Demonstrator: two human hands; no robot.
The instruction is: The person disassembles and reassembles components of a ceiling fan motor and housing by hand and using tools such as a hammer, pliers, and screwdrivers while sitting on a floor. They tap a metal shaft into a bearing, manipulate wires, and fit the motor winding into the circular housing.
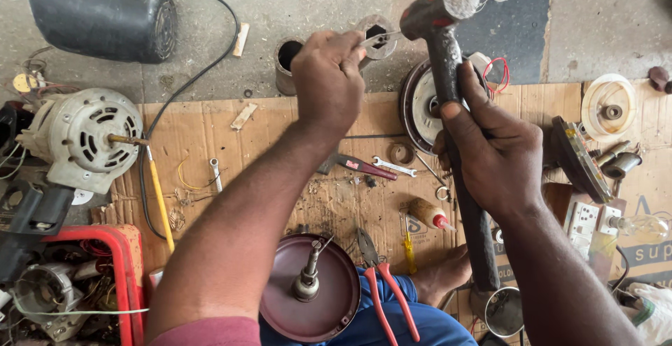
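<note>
- Forearms, two, nearest the lens, rising from the lower edge toward the middle of the view.
- Cardboard sheet, one, laid flat over a grey concrete floor; bare cardboard remains between the forearms and left of the left one.
- Black motor housing, one, top left on the concrete, black cable trailing from it.
- White electric motor, one, at the left edge, shaft pointing right.
- Maroon dished cover with upright shaft, one, bottom centre, resting at a blue-clothed knee.
- Red crate, one, lower left corner, holding metal parts.
- Hammer, one, dark handle running down the right of centre, head raised at the top edge.
- Right hand, fingers clenched round the hammer handle at mid-length.
- Left hand, fingers pinched on a thin metal tool whose tip lies against a hexagonal ring on the concrete.
- Round rotor plate, one, behind the hammer handle, red wire beside it.
- Red-handled pliers, one pair, beside the maroon cover.
- Spanners, two: one just right of the left forearm, one left of it.
- Yellow-handled screwdriver, one, by the white motor.
- Glass bulb, one, at the right edge.
</note>
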